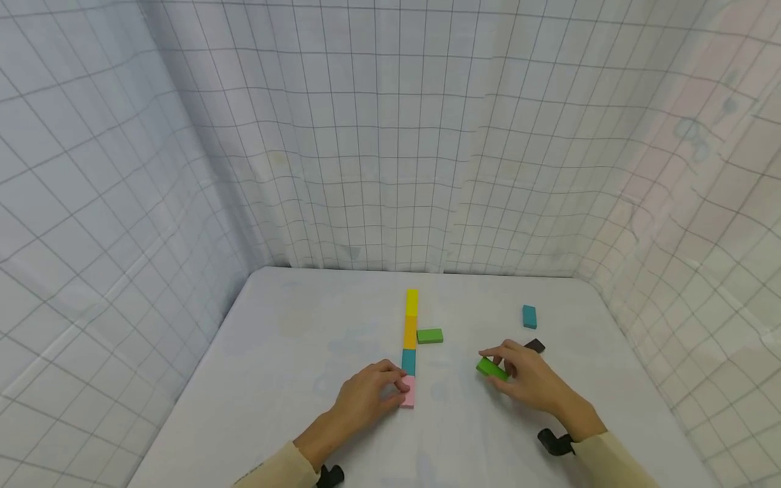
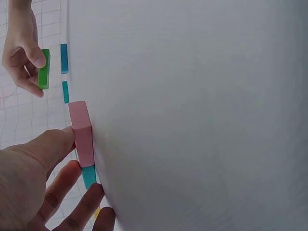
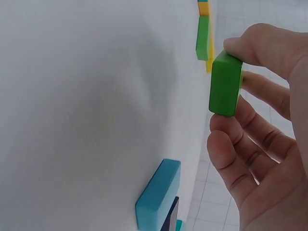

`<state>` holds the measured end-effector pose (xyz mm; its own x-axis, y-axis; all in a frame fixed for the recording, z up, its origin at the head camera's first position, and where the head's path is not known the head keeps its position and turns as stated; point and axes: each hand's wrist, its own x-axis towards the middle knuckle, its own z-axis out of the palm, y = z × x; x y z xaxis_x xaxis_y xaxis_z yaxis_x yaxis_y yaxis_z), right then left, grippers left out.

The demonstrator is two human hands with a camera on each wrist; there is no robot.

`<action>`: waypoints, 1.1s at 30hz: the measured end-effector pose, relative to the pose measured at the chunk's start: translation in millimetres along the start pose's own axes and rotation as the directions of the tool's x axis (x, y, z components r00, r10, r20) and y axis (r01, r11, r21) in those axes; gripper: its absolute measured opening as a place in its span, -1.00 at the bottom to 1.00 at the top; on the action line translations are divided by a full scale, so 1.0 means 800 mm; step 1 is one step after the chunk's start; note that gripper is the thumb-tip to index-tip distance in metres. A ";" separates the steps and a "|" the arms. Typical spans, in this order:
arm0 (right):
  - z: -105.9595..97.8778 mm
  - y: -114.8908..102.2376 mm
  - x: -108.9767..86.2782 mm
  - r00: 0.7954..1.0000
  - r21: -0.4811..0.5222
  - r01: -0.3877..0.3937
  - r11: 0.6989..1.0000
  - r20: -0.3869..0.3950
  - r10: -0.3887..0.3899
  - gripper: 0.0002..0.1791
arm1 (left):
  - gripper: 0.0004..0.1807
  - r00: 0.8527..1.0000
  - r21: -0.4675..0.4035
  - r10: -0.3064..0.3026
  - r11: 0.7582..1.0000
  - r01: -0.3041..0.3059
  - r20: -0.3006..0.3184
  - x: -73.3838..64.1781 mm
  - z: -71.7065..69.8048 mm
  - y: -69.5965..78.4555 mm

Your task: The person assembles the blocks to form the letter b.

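Note:
A straight row of blocks runs away from me: a pink block (image 1: 409,395) nearest, then a teal block (image 1: 409,362), an orange block (image 1: 411,332) and a yellow block (image 1: 412,302). My left hand (image 1: 366,398) rests at the left side of the pink block, thumb and fingertips touching it. A green block (image 1: 430,336) lies crosswise against the right side of the orange one. Over the table to the right, my right hand (image 1: 527,375) pinches another green block (image 3: 225,85) between thumb and fingertips, held above the surface.
Beyond the right hand lie a loose teal block (image 1: 529,316) and a dark block (image 1: 535,346). Another teal block (image 3: 158,195) shows close up in the right wrist view. Gridded white cloth (image 1: 390,135) walls the white table (image 1: 293,325) at back and sides.

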<state>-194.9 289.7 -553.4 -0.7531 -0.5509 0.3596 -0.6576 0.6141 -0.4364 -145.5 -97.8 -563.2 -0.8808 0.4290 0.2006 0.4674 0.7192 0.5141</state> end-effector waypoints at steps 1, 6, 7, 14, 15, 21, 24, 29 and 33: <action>0.000 -0.001 0.003 1.000 0.000 0.000 1.000 -0.001 0.000 -0.46 | -0.90 1.000 -0.002 0.002 1.000 -0.002 -0.001 0.000 0.000 0.000; 0.006 -0.005 0.016 0.999 0.002 -0.041 0.999 0.010 0.041 -0.47 | -0.92 1.000 -0.004 0.003 1.000 -0.003 -0.003 0.000 0.000 0.001; 0.007 -0.006 0.019 0.999 0.001 -0.047 0.999 0.011 0.047 -0.47 | -0.92 1.000 -0.003 0.001 1.000 -0.001 -0.001 0.000 0.000 0.000; 0.019 -0.007 0.035 0.998 -0.001 -0.065 0.998 0.013 0.065 -0.46 | -0.90 1.000 0.018 0.006 1.000 -0.006 -0.006 0.001 0.001 -0.001; 0.021 -0.007 0.037 0.997 -0.006 -0.070 0.998 0.013 0.070 -0.46 | -0.90 1.000 0.022 0.012 1.000 -0.012 -0.011 0.001 0.002 -0.001; 0.029 -0.005 0.047 0.995 -0.020 -0.098 0.995 0.022 0.099 -0.46 | -0.88 1.000 0.026 0.021 0.999 -0.021 -0.011 0.001 0.001 0.000; 0.031 -0.003 0.052 0.992 -0.030 -0.119 0.992 0.028 0.120 -0.46 | -0.88 1.000 0.025 0.015 1.000 -0.015 -0.005 0.001 0.001 0.002; 0.035 -0.003 0.063 0.986 -0.055 -0.161 0.985 0.046 0.163 -0.48 | -0.89 1.000 0.034 0.005 0.999 -0.005 0.005 0.003 0.002 0.001; 0.039 0.000 0.072 0.980 -0.057 -0.188 0.981 0.055 0.191 -0.51 | -0.89 1.000 0.051 -0.001 0.999 0.000 0.009 0.005 0.003 0.000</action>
<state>-237.7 240.0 -558.2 -0.8627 -0.4535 0.2237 -0.5042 0.7379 -0.4486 -149.0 -94.8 -564.6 -0.8804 0.4335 0.1923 0.4704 0.7466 0.4706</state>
